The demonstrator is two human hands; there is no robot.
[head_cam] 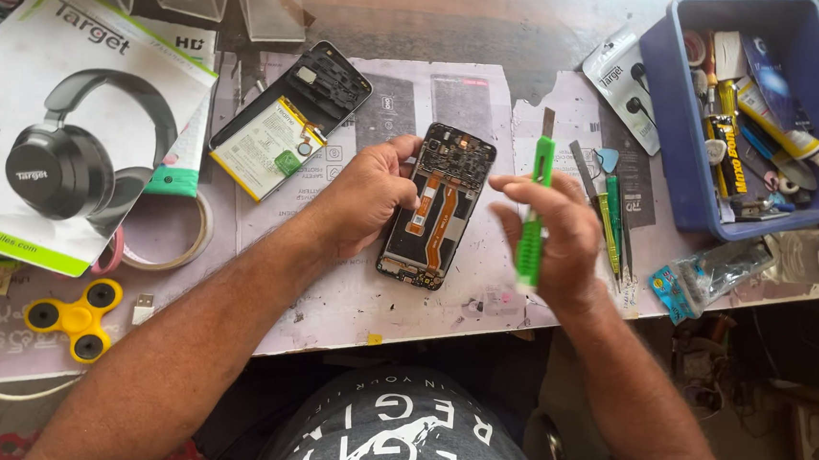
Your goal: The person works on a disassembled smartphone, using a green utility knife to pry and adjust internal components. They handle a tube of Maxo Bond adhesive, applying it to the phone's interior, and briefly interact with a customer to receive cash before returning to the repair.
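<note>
Head view: left hand (366,198) fingers grip the opened phone (437,206); right hand (553,232) fingers pinch a green tool (532,219) beside it.

Phone-repair workshop: opened phone (435,206), tool bin (685,134), boxed headphones (61,129).

Green tool handle (531,231); black opened phone (437,206) with an orange ribbon; blue bin (683,172); yellow spinner (74,316); battery (266,145) seemingly white.

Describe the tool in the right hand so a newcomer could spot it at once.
Start at the blue bin at the table's right, then move left to the right hand. It holds a green utility knife upright, brighter and chunkier than the thin tools lying flat beside it.
</note>
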